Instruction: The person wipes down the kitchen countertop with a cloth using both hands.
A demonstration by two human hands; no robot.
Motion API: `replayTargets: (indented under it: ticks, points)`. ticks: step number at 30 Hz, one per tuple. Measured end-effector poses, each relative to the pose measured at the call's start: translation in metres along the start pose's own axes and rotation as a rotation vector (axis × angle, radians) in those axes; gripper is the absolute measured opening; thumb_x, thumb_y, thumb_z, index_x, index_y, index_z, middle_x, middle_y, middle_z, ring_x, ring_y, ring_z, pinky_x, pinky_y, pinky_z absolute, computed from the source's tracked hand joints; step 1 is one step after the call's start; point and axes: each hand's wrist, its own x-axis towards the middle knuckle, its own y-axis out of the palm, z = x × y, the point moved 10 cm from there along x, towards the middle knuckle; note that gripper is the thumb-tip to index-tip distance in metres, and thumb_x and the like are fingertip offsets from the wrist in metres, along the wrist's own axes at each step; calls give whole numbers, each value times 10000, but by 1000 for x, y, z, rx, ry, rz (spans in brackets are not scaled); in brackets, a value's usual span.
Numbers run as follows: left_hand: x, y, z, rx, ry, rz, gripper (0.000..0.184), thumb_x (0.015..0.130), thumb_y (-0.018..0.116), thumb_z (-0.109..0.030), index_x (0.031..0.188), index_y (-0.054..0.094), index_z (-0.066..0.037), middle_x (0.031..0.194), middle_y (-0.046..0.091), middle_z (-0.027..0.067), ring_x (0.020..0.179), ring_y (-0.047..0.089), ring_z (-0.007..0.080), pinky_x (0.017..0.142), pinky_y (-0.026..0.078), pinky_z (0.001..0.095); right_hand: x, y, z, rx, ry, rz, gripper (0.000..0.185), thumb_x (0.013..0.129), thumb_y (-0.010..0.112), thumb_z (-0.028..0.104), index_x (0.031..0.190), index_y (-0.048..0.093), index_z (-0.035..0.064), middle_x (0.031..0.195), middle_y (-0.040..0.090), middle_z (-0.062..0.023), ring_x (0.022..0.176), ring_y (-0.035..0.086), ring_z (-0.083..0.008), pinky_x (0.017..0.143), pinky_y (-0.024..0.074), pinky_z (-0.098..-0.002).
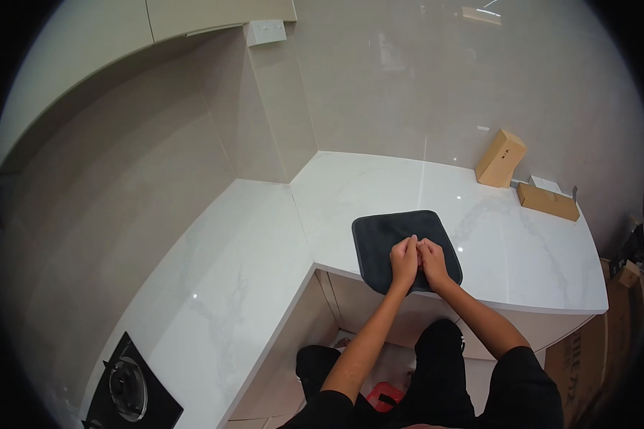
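A dark mat (376,239) with rounded corners lies on the white countertop, its near edge reaching the counter's front edge. Over its right part, my left hand (403,263) and my right hand (433,263) are brought together, touching at the fingers. Both hands are closed, with fingers curled inward. Whatever they may hold between them is hidden by the fingers and thumbs.
A light wooden block (499,159) with slots stands by the back wall at the right. Beside it lies a flat brown box (548,201). A black gas hob (130,390) is set in the left counter. Below, near my legs, is a red item (384,395).
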Motion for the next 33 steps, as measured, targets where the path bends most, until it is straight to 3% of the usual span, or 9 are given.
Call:
replayTargets:
  ticks: [6,11,14,17,19,28,29,31,33]
  points:
    - [32,1,26,-64,-98,0,373,991,555,-200,650,515,-56,586,460,-37,540,402,47,476,312,262,19,1,-6,-46,61,-44,317,993,522,186,705,549,55,611,505,20,560,445,-65,507,339,-253]
    - [69,6,32,117,10,15,356,985,559,-192,672,521,-27,620,454,-45,624,395,45,526,336,278,48,-11,7,-392,-190,-308,329,976,542,202,745,535,-32,618,552,-126,565,494,-149,536,395,-363]
    - [82,9,37,97,-6,14,366,981,557,-207,671,515,-18,621,465,-36,625,394,52,530,342,283,60,-10,9,-376,-194,-359,324,968,546,211,777,529,-49,648,561,-191,566,531,-209,558,416,-405]
    - [95,6,35,122,28,-46,377,974,555,-224,673,504,-4,609,465,-27,614,390,61,530,350,294,76,-10,6,-362,-228,-388,324,960,553,215,776,542,-53,668,591,-207,576,561,-254,570,425,-412]
    - [102,3,31,142,43,-105,387,957,552,-230,704,506,59,569,489,86,602,416,100,554,402,359,86,-12,4,-363,-224,-402,324,952,551,216,779,552,-58,688,601,-219,585,575,-289,578,431,-415]
    - [144,5,46,156,40,-184,383,947,545,-216,690,481,60,549,462,113,578,409,109,536,395,374,136,-19,-7,-374,-204,-396,316,925,530,207,785,575,-73,724,614,-256,631,600,-348,614,447,-430]
    - [149,6,48,154,34,-191,383,947,545,-216,690,481,60,549,462,113,578,409,109,536,395,374,143,-18,-9,-367,-201,-383,318,921,530,209,786,578,-75,732,619,-260,641,606,-358,618,450,-432]
    - [158,5,51,187,34,-208,369,942,556,-212,667,473,19,594,480,-7,597,400,80,536,366,320,156,-17,-12,-332,-195,-373,328,916,530,217,783,580,-78,738,628,-259,647,616,-356,624,455,-433]
    - [168,4,53,196,25,-225,365,939,550,-211,665,467,15,593,473,-9,595,394,80,534,362,317,168,-19,-16,-320,-195,-371,333,914,530,219,775,578,-79,737,632,-258,651,626,-356,628,459,-438]
